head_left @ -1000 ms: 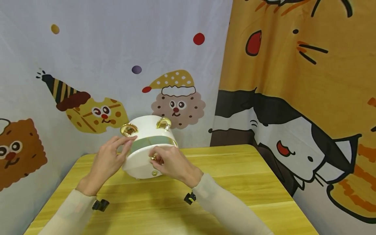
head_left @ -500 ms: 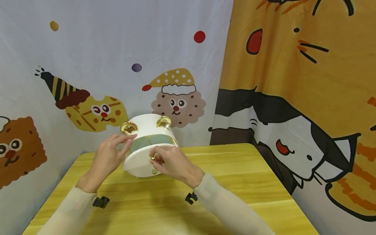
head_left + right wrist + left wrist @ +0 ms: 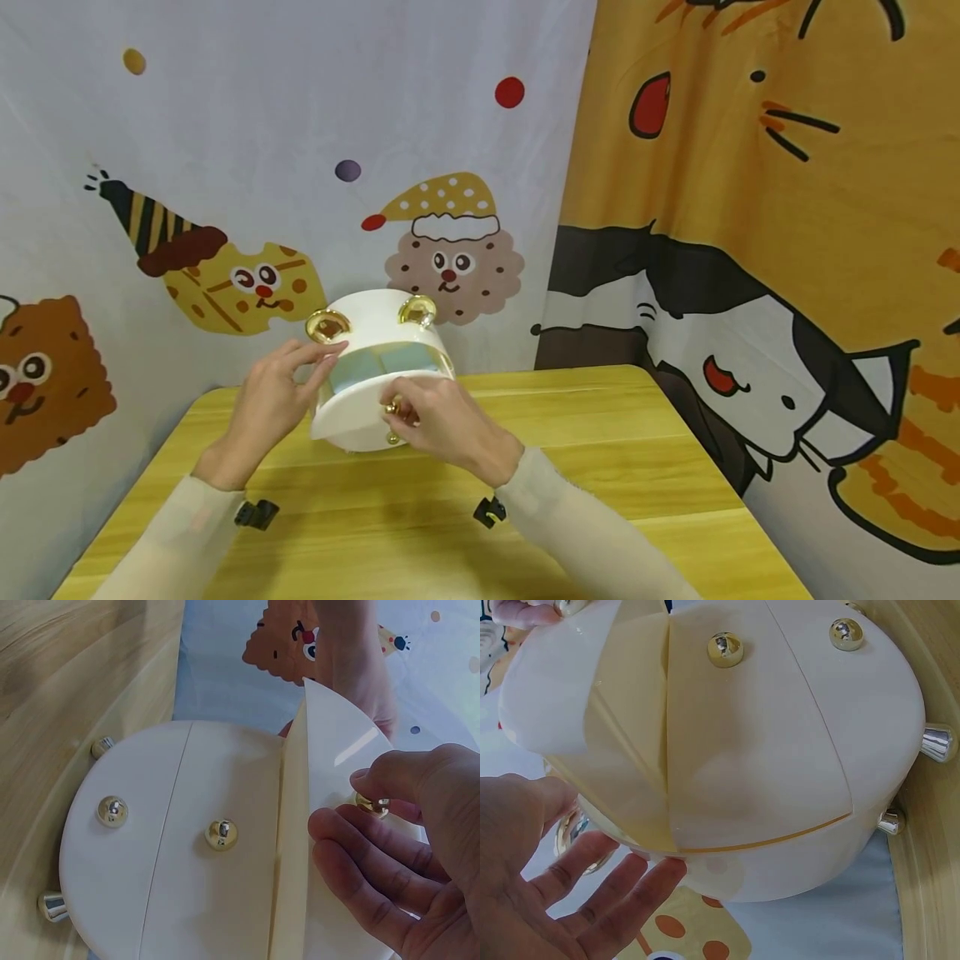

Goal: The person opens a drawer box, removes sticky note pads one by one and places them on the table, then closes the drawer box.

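Note:
A white rounded drawer box [image 3: 371, 312] with gold ear-like rings [image 3: 328, 326] stands near the back of the table. Its top drawer [image 3: 348, 417] is pulled part way out, showing a pale blue-green divided interior [image 3: 382, 362]. My right hand [image 3: 450, 421] pinches this drawer's gold knob [image 3: 373, 804] between thumb and fingers, as the right wrist view shows. My left hand [image 3: 273, 396] is at the box's left side; in the left wrist view its fingertips [image 3: 667, 870] touch the side wall beside the drawer gap. Two lower drawer fronts [image 3: 742, 742] are closed, each with a gold knob.
The wooden table [image 3: 600, 467] extends in front and to the right of the box. A printed cartoon curtain [image 3: 240, 125] hangs close behind it, with an orange cat curtain [image 3: 720, 167] on the right. Small metallic feet [image 3: 52, 906] hold up the box.
The top drawer has come slightly further out towards me with my right hand on its knob, and more of its interior shows. My left hand stays at the box's side.

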A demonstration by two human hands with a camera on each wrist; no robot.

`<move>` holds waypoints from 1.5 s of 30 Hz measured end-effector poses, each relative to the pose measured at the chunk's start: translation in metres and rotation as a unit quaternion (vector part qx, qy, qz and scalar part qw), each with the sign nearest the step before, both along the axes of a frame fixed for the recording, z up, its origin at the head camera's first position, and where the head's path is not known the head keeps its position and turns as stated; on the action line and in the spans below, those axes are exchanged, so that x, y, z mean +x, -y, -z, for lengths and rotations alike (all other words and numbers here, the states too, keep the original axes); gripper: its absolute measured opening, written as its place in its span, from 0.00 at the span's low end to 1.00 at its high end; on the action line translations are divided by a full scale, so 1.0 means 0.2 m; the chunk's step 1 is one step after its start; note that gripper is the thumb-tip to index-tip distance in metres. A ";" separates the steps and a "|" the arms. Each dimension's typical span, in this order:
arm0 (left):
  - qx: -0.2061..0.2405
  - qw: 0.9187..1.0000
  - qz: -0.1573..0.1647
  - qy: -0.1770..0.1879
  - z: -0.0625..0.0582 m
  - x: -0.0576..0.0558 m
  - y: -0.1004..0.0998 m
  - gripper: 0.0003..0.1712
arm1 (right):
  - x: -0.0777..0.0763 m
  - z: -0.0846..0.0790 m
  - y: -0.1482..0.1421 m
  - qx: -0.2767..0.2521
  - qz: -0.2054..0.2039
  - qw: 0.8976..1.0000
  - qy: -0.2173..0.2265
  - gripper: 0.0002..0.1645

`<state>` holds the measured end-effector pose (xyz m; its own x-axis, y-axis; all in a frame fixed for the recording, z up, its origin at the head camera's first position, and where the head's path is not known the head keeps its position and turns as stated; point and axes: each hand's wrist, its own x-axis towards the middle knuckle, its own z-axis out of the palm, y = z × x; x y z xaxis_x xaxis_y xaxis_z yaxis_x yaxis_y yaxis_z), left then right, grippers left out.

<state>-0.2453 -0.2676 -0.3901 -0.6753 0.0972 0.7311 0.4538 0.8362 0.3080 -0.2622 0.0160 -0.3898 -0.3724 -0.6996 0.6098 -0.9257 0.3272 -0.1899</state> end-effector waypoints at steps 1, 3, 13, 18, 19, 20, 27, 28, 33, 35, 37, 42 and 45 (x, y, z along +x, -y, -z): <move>-0.001 1.000 -0.001 0.000 0.00 0.00 0.00 0.16 | 0.00 0.00 0.00 0.000 0.001 1.000 -0.002 0.11; -0.001 1.000 -0.002 0.001 0.00 0.00 0.00 0.15 | 0.01 0.00 0.00 0.001 0.000 1.000 -0.003 0.11; 0.001 1.000 0.000 0.003 0.01 0.00 0.01 0.15 | 0.04 0.00 -0.01 0.000 -0.002 1.000 -0.005 0.11; 0.006 1.000 -0.003 0.006 0.01 0.00 0.01 0.15 | 0.06 0.00 -0.02 -0.005 -0.002 1.000 -0.017 0.11; 0.006 1.000 -0.004 0.004 0.01 0.00 0.01 0.15 | 0.06 0.00 -0.02 -0.006 -0.003 1.000 -0.016 0.11; 0.007 1.000 -0.004 0.003 0.01 0.00 0.01 0.16 | 0.07 -0.01 -0.02 -0.007 -0.004 1.000 -0.016 0.11; 0.008 1.000 -0.001 -0.008 0.02 -0.01 0.01 0.16 | 0.08 0.00 -0.02 -0.012 -0.009 1.000 -0.027 0.11; 0.008 1.000 0.000 -0.007 0.02 -0.01 0.01 0.16 | 0.09 0.00 -0.02 -0.013 -0.009 0.999 -0.029 0.12; 0.007 1.000 -0.002 -0.001 0.01 -0.01 0.01 0.15 | 0.09 0.00 -0.03 -0.010 -0.007 0.999 -0.036 0.12; 0.005 1.000 -0.003 -0.001 0.01 -0.01 0.01 0.15 | 0.10 0.00 -0.03 -0.008 -0.005 0.999 -0.036 0.12; 0.003 1.000 -0.003 -0.001 0.01 -0.01 0.01 0.15 | 0.11 0.00 -0.03 -0.006 -0.003 0.999 -0.037 0.12; 0.002 1.000 -0.002 -0.006 0.02 -0.01 0.01 0.16 | 0.12 0.00 -0.04 -0.004 -0.003 0.999 -0.040 0.13; 0.003 1.000 -0.001 -0.007 0.02 -0.01 0.01 0.16 | 0.13 0.01 -0.04 -0.006 -0.005 0.999 -0.042 0.13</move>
<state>-0.2466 -0.2689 -0.3943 -0.6659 0.0916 0.7404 0.4556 0.8358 0.3063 -0.2363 0.0234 -0.3909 -0.3124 -0.6961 0.6464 -0.9417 0.3162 -0.1146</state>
